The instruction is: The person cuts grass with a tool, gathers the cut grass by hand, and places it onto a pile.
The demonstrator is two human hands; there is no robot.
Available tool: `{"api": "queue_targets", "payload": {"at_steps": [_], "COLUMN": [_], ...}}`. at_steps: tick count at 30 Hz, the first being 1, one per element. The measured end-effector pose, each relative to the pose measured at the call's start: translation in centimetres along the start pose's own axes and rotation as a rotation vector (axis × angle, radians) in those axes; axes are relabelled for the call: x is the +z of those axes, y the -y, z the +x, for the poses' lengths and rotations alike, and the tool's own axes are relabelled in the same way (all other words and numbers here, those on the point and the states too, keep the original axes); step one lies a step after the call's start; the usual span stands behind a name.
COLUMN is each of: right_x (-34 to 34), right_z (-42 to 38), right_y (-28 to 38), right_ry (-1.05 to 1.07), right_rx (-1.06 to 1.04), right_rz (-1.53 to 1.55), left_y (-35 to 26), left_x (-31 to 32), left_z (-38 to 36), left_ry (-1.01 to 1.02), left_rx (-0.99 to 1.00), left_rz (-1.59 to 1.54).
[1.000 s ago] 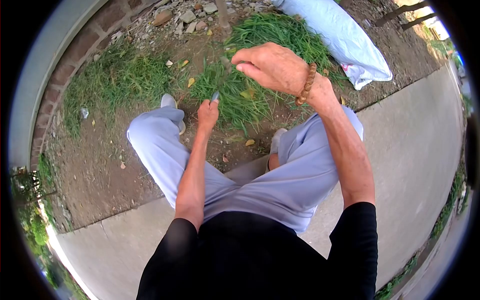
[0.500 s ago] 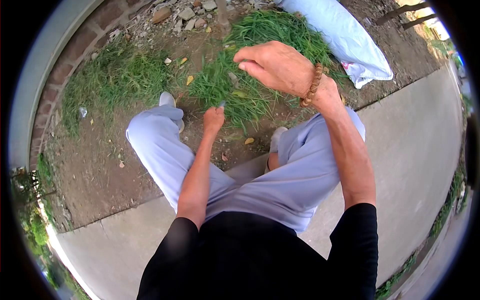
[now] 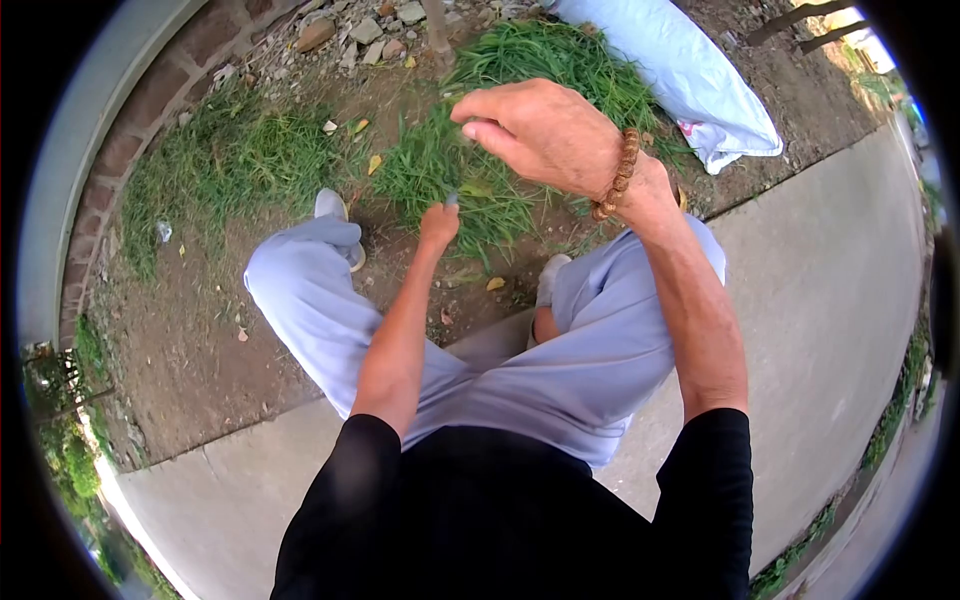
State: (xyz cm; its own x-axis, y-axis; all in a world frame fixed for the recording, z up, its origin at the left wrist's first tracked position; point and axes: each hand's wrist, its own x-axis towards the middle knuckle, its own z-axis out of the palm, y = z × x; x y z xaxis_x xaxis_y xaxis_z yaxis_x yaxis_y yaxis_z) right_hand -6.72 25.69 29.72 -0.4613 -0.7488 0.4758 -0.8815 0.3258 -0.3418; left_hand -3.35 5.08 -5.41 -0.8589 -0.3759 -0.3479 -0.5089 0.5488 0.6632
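My left hand (image 3: 438, 228) is closed in a fist low over the ground between my knees. A small grey end (image 3: 452, 201) sticks out of it toward the grass; the rest of what it holds is hidden. Right in front of that fist lies loose green grass (image 3: 410, 165). My right hand (image 3: 545, 135) hovers above the grass with its back up and fingers pointing left. Its fingers are curved, with a gap between them and the thumb, and nothing shows in it. A brown beaded bracelet (image 3: 622, 172) circles that wrist.
A larger heap of cut grass (image 3: 560, 62) lies behind my right hand, beside a pale blue sack (image 3: 690, 70). Stones (image 3: 365, 35) and a thin trunk (image 3: 436, 25) are at the back. More grass (image 3: 240, 160) grows near the brick edging (image 3: 125, 130). Concrete paving (image 3: 820, 290) is at right.
My left fist has shifted slightly right and forward, toward the grass. The right hand has drifted a little to the left, keeping about the same curved shape.
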Motion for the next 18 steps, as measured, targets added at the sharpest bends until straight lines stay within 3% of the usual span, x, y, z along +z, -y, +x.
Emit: {"api": "queue_targets", "payload": {"at_steps": [4,7,9,13,18], "right_x": [-0.3,-0.3,-0.1,0.4,1.5], "right_z": [-0.2,0.0,-0.2,0.0,-1.0], "right_y": [-0.3,-0.3,-0.3,-0.8,-0.9], "right_ry": [-0.013,0.001,-0.007,0.030,0.144], "right_rx": [0.012,0.024,0.052,0.102,0.131], "right_rz": [-0.024,-0.014,-0.016,-0.030,-0.024], "left_y": [2.3,2.4,0.5,-2.2,1.2], "left_x": [-2.0,-3.4,-4.6,-5.0,-1.6], "left_z": [-2.5,-3.8,-5.0,-5.7,-4.2], "left_ry": [-0.060,-0.121,-0.238,-0.280,-0.097], "left_rx": [0.048,-0.068,-0.010,0.153,0.226], "left_rz": [0.058,-0.023,0.002,-0.106,-0.150]}}
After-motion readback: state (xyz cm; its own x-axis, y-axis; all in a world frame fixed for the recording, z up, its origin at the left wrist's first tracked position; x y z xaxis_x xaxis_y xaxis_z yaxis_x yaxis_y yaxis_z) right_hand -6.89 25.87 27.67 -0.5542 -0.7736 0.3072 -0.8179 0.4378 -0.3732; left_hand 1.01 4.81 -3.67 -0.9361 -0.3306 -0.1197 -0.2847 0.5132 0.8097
